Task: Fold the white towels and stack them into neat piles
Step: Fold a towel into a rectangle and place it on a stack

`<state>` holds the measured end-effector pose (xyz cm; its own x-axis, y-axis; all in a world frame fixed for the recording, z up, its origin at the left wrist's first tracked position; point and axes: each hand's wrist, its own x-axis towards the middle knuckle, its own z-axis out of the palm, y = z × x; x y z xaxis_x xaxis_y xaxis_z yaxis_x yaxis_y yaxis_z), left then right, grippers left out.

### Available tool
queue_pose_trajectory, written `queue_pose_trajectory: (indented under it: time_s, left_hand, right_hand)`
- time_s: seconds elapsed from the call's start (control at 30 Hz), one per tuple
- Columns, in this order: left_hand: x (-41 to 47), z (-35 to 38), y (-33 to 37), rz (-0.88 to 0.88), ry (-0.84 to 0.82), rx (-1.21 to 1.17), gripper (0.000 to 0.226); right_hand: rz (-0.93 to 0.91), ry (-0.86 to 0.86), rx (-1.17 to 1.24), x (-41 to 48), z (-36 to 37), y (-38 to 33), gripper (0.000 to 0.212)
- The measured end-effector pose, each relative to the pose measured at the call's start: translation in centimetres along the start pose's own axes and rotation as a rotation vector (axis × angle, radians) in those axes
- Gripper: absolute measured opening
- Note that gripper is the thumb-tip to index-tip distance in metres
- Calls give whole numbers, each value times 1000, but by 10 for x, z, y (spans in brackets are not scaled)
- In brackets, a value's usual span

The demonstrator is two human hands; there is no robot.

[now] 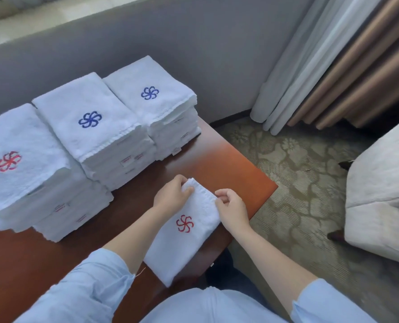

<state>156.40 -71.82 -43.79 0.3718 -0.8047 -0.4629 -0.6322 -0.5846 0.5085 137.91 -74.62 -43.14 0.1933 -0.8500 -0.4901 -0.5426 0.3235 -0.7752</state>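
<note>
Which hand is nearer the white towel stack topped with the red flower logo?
Left. The left hand pinches a far corner of the folded white towel, right of that stack; the right hand pinches the other far corner, farther right.

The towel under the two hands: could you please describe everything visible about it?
The towel is white terry cloth, folded into a long rectangle, with a red pinwheel emblem facing up. It lies flat on the reddish wooden table. The left hand pinches its far left corner, the right hand its far right corner.
</note>
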Motion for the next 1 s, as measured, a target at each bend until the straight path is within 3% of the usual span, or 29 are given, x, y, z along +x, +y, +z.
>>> queue_pose_trajectory:
  time_s: [0.07,0.2,0.27,0.43,0.5,0.63,0.73,1.0]
  left_hand:
    - [-2,3,0,15,34,31,16]
    - [-4,5,-3,17,105,2,23]
    - [-5,5,-5,5,129,-30,24]
    - [-13,2,-6,87,165,-15,16]
    - [-22,0,-9,186,228,99,10]
    - [-50,4,-22,319,261,309,22]
    - [-71,9,-35,315,276,346,27]
    - [-122,17,-72,334,285,255,27]
  right_hand:
    - [-54,-1,-123,3,-3,2,18]
    - [-178,-200,-467,9,-7,2,56]
    - [-222,-277,-595,11,-7,4,60]
    - [-246,-277,-623,9,-10,6,55]
    - [-258,-270,-642,5,-11,5,60]
    - [-320,-277,-831,-9,-7,3,72]
    - [-391,-324,-977,-23,-3,3,67]
    - [-416,-490,-802,-84,28,21,39]
